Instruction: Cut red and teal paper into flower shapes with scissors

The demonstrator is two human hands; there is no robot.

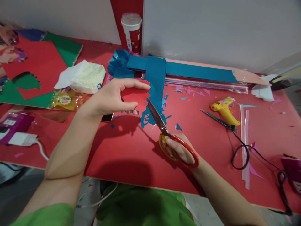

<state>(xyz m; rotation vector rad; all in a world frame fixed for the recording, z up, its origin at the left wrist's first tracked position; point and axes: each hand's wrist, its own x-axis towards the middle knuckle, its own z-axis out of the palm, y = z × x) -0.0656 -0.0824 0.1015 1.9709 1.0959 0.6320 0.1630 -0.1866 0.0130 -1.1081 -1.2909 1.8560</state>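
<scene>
Mid-cut along the edge of a small red paper piece with a scalloped rim (137,95), held up just above the middle of the red-topped bench (131,157). Pinched in the left hand (115,97), thumb on the near side and fingers laid over the far edge, clamped on the paper. Gripped in the right hand (181,150): steel scissors with one red loop and one yellow loop (164,128), fingers threaded through and closed on the loops. Blades parted in a narrow V, tips meeting the paper's right-hand edge.

Judged as partway round the outline, with scallops cut on the upper right and the lower edge hidden behind the thumb.

Next move, by that reading: a short squeeze of the loops, then a small turn of the paper in the left hand to bring a fresh curve to the blades. Little bites rather than long cuts, and fingertips kept clear of the tips.

Just beneath the cut, jagged blue paper scraps (147,117). Further back, a long blue paper strip (197,71) along the wall. To the right, well apart, a yellow glue gun (224,110) with a black cord (242,153). Near the left wrist, the corner of a dark phone (107,117). Beyond it, a white tissue pack (82,77).
</scene>
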